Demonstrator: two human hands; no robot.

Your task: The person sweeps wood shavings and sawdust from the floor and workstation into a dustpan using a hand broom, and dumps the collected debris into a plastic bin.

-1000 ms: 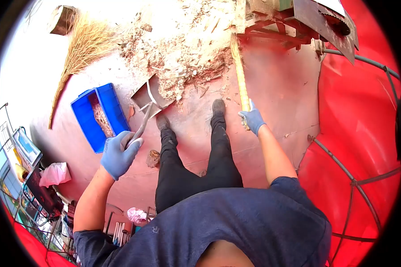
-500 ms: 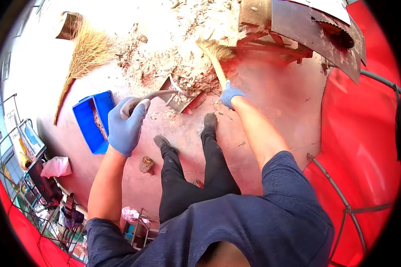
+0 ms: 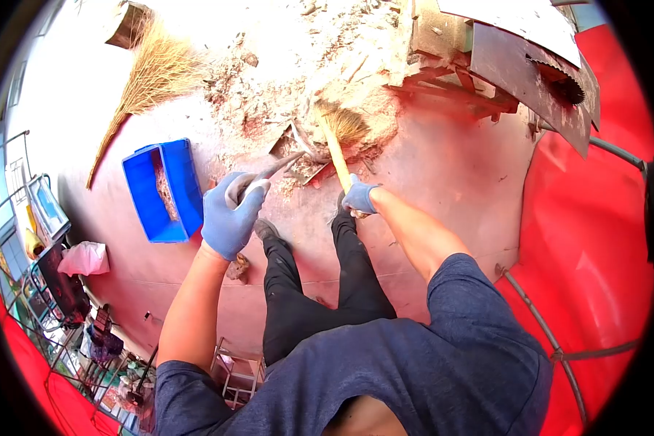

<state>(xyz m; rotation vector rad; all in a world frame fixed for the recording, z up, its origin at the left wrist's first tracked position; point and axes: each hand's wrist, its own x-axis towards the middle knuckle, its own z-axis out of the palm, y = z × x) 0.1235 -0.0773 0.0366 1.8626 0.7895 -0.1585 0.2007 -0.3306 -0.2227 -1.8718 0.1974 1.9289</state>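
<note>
Left hand: blue-gloved [image 3: 232, 211], fingers wrapped round the grip of the dustpan.
Right hand: blue-gloved [image 3: 360, 198], fingers wrapped round the hand broom's handle; now drawn back over the right shoe [image 3: 339, 207], whereas half a second ago it was out ahead of that shoe.
Hand broom: pale handle, straw-coloured bristles [image 3: 347, 125]; bristles now lower, just beside the dustpan's far side, having been farther out half a second ago.
Dustpan: metal, handled [image 3: 289, 159], lying ahead of the shoes at the near edge of the wood debris; one second ago it was close by the left shoe. How much it holds cannot be told.
Wood debris: chips and fine dust [image 3: 269, 109], spread over the floor [image 3: 450, 182] and around the bristles.
Blue bin: rectangular [image 3: 186, 178], on the floor to the left, with chips inside; place unchanged.
Twig broom: large [image 3: 160, 73], lying beyond the blue bin, unmoved, its twigs near a wood block [image 3: 128, 27].
Saw stand: upper right, with a toothed blade [image 3: 562, 81] rising through a metal plate.
Red sheeting: along the right side [image 3: 596, 218], behind metal rods.
</note>
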